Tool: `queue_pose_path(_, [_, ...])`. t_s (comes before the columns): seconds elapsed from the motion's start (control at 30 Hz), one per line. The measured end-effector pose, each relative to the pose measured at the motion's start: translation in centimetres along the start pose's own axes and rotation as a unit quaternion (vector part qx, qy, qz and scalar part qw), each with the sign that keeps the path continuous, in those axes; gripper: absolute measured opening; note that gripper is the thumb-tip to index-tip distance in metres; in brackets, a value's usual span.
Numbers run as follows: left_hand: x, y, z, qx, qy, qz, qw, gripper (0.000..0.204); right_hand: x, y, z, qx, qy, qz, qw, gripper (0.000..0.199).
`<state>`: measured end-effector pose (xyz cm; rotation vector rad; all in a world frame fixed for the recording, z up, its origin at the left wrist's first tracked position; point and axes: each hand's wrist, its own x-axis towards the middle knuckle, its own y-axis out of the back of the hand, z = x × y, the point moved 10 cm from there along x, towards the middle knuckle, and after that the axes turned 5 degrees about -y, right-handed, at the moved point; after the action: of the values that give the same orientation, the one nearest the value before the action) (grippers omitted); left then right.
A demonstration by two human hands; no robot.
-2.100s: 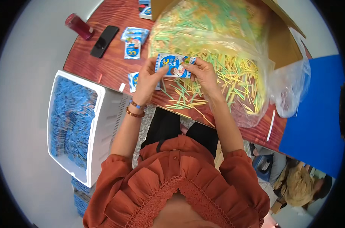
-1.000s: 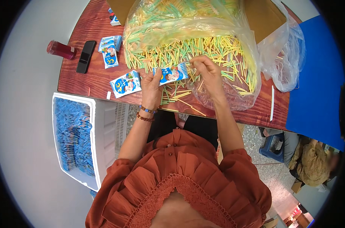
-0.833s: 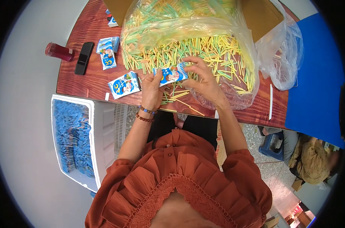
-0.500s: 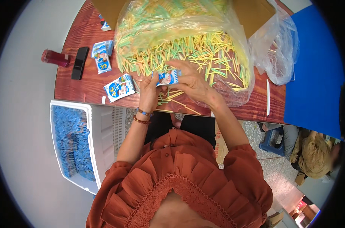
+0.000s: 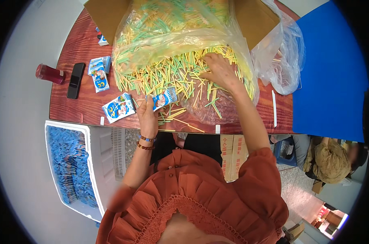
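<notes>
My left hand (image 5: 147, 116), with two bead bracelets on its wrist, pinches one end of a small blue-and-white packet (image 5: 164, 100) above the table's near edge. My right hand (image 5: 221, 74) reaches over a heap of short yellow, green and orange sticks like thin straws (image 5: 164, 72), its thumb and forefinger apart; its fingertips touch the heap, and I make out nothing held. The heap spills from a large clear plastic bag (image 5: 180, 37). More blue-and-white packets (image 5: 118, 108) lie left of my left hand, with others (image 5: 99, 77) further back.
On the red wood-grain table (image 5: 81, 107) are a black phone (image 5: 75, 80) and a dark red bottle (image 5: 50, 74). A white foam box (image 5: 89, 162) full of blue packets stands lower left. Cardboard flaps (image 5: 255, 24), another clear bag (image 5: 280, 61) and a blue sheet (image 5: 330, 73) lie right.
My right hand has let go of the packet and moved up and right onto the sticks. My left hand keeps the packet, now tilted. The view has shifted slightly.
</notes>
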<state>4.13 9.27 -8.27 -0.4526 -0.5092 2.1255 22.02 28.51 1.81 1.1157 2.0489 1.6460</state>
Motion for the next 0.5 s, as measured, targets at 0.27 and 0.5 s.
queue_pose_path(0.27, [0.2, 0.0, 0.4, -0.006, 0.004, 0.008, 1.000, 0.025, 1.2, -3.4, -1.1, -0.149, 0.045, -0.143, 0.977, 0.043])
queue_pose_path(0.5, [0.1, -0.1, 0.3, -0.016, 0.008, -0.014, 1.000, 0.025, 1.0, -4.1, -0.2, -0.206, 0.096, -0.057, 0.972, 0.021])
